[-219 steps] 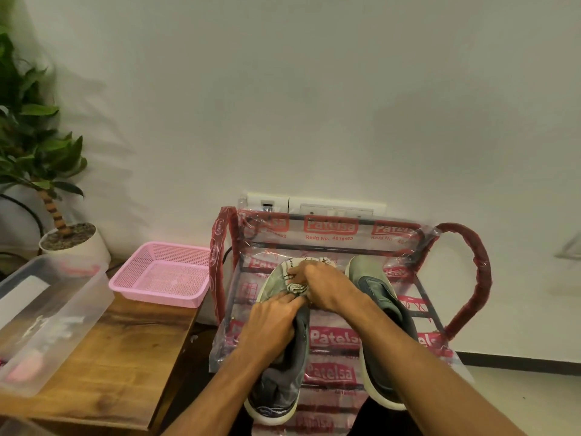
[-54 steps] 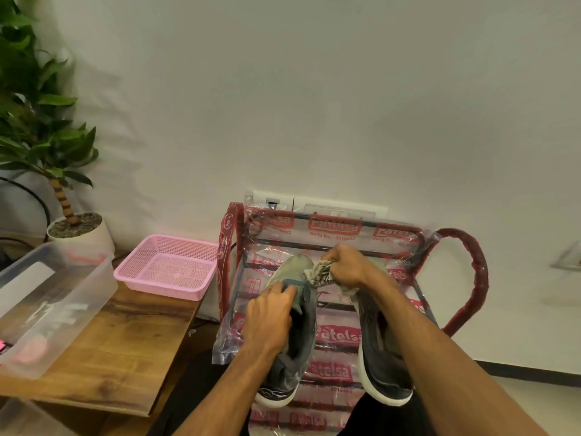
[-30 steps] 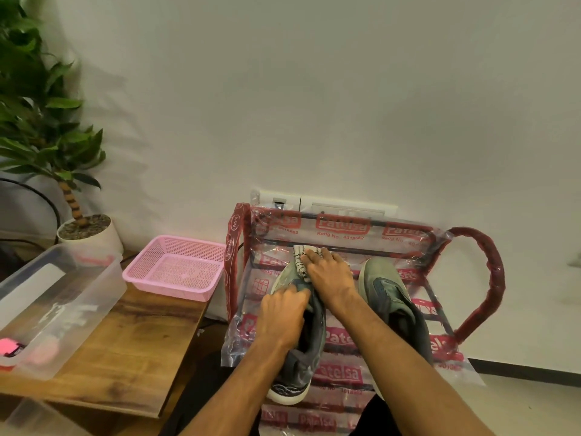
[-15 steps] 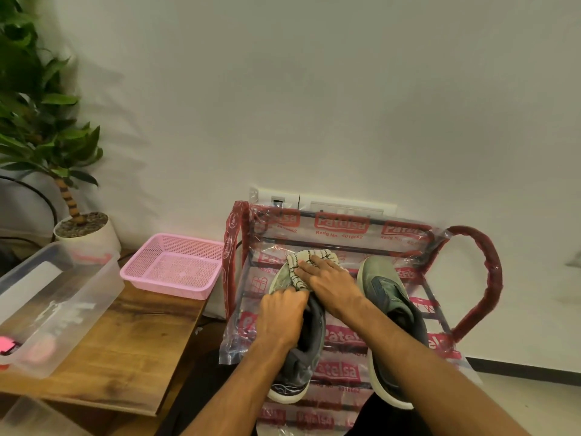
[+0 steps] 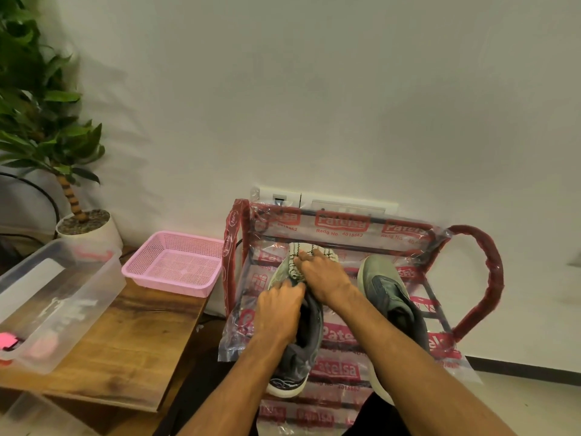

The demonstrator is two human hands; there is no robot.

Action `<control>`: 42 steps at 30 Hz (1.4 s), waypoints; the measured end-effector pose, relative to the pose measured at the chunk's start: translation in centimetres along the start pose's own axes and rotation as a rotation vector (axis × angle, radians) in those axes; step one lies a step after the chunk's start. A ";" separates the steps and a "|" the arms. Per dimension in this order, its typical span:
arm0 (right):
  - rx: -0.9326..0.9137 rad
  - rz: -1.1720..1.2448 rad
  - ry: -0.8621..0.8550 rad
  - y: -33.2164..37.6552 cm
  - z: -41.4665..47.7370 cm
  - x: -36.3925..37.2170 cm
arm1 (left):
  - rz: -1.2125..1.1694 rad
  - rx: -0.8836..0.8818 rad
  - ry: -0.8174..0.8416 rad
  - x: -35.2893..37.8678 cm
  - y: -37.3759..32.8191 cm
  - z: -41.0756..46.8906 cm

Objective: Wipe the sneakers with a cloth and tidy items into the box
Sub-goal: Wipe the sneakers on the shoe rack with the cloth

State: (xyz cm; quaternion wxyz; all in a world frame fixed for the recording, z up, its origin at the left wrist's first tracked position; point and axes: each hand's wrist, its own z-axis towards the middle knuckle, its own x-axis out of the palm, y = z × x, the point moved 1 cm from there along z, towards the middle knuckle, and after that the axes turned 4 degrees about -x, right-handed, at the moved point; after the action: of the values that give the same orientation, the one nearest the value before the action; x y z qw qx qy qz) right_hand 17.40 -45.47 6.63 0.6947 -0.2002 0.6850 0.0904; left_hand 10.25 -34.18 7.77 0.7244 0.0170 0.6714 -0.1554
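Note:
Two grey-green sneakers lie on a plastic-wrapped red rack (image 5: 478,278). My left hand (image 5: 278,313) grips the middle of the left sneaker (image 5: 298,360), fingers curled over its opening. My right hand (image 5: 323,275) presses a white cloth with dark lines (image 5: 297,254) flat onto that sneaker's toe, fingers spread. The right sneaker (image 5: 386,297) lies untouched beside my right forearm. A clear plastic box (image 5: 53,297) stands on the wooden table at the left, with a pink item (image 5: 8,339) seen through its wall.
A pink mesh basket (image 5: 176,265) sits at the back of the wooden table (image 5: 125,350). A potted plant (image 5: 85,228) stands in the left corner. Wall sockets (image 5: 323,204) are behind the rack. A clear lid edge (image 5: 31,416) shows bottom left.
My right hand and the cloth have slid slightly toward the toe tip of the left sneaker. My left hand keeps its hold on the shoe.

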 end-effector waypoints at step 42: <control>0.105 -0.086 0.034 -1.3 0.2 -0.6 | -0.012 0.035 0.000 0.9 -0.2 -0.3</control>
State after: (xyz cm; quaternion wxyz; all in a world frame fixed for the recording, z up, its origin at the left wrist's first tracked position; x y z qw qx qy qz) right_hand 18.08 -46.43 7.40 0.6958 -0.1942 0.6912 0.0211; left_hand 9.98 -34.45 6.87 0.7230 0.0255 0.6688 -0.1715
